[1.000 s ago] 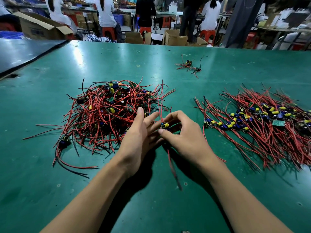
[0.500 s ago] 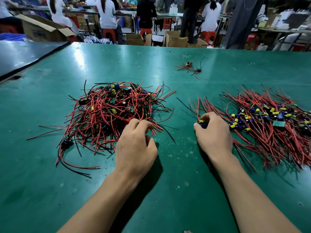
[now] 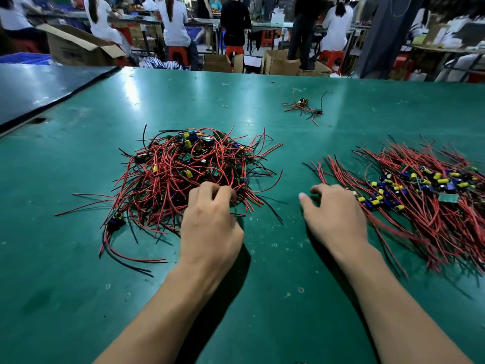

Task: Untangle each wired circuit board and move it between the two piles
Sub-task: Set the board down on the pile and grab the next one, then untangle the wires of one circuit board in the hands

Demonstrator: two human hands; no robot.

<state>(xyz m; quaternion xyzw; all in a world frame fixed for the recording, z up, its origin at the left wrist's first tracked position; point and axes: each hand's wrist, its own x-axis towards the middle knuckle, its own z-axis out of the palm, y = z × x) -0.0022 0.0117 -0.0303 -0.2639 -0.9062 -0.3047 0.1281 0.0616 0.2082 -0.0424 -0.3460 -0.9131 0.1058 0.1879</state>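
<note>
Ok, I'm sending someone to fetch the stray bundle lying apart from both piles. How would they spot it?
Take the green table. Past the gap between the tangled left pile and the flatter right pile, toward the far edge, lies the stray bundle. It is just a handful of red and black wires with a yellow part, touching neither pile.

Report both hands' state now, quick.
Left hand: closed, gripping wires of the tangled pile.
Right hand: open, holding nothing, at the sorted pile edge.

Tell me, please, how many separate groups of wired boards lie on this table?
3: the tangled pile by the left hand, the straightened pile by the right hand, a small cluster farther back.
</note>
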